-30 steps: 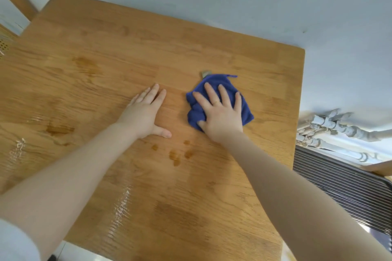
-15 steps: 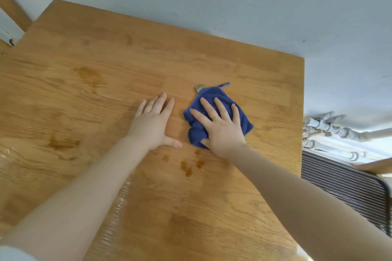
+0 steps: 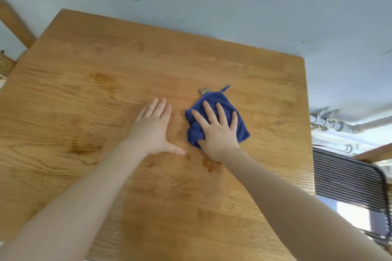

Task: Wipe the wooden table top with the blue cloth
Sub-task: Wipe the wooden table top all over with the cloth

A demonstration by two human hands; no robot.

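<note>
Barely shifted from a moment ago, the blue cloth [image 3: 218, 119] lies right of centre on the table [image 3: 106, 74] under the flat-fingered right hand [image 3: 217, 130], left hand [image 3: 153, 131] braced empty alongside, near stains [image 3: 209, 164] unwiped.

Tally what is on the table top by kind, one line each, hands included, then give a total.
Blue cloth: 1, crumpled, under the right hand
Hands: 2, left hand flat on the bare wood, right hand pressing the cloth
Total: 3, all on the wooden table top
</note>
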